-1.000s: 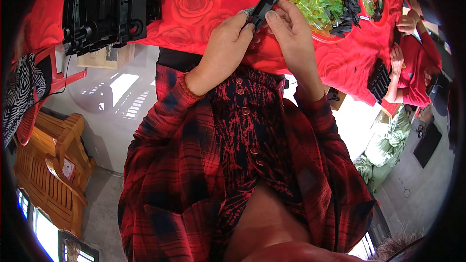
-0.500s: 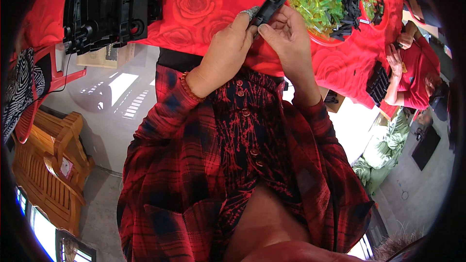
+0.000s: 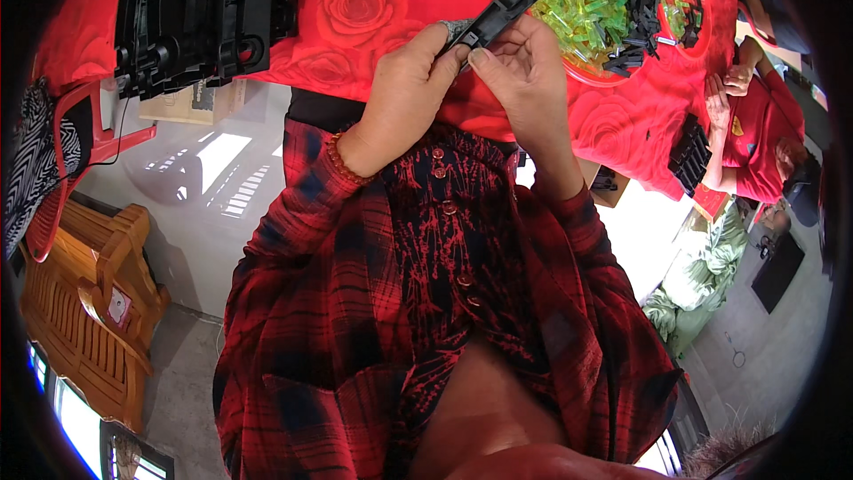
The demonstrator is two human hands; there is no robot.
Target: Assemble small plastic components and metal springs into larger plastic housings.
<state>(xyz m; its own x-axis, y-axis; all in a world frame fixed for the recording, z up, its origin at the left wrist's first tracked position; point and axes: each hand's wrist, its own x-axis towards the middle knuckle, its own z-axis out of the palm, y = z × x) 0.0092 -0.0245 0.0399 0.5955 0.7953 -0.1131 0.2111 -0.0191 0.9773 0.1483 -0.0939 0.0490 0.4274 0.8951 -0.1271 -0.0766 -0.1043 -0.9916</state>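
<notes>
Both of my hands are raised over the near edge of the red table, around a long black plastic part [image 3: 499, 16] with a recessed face. My left hand [image 3: 410, 80] grips its lower end, thumb along the side. Fingers of my right hand [image 3: 526, 67] curl behind the part, and the thumb presses near its lower edge. Whether a small piece sits under that thumb I cannot make out. Just beyond my right hand lies a round red tray [image 3: 597, 82] of small yellow-green clear pieces [image 3: 573, 9] and small black pieces [image 3: 635, 36].
Several long black plastic parts [image 3: 200, 13] stand in a row at the left of the rose-patterned tablecloth [image 3: 360, 4]. A second red tray [image 3: 706, 13] sits at the right. Beyond it, a co-worker in a red shirt [image 3: 760, 138] has hands near a black part [image 3: 689, 156].
The black part has tilted lower and turned slightly, showing more of its face. My hands have shifted only a little. The co-worker's hands have come together.
</notes>
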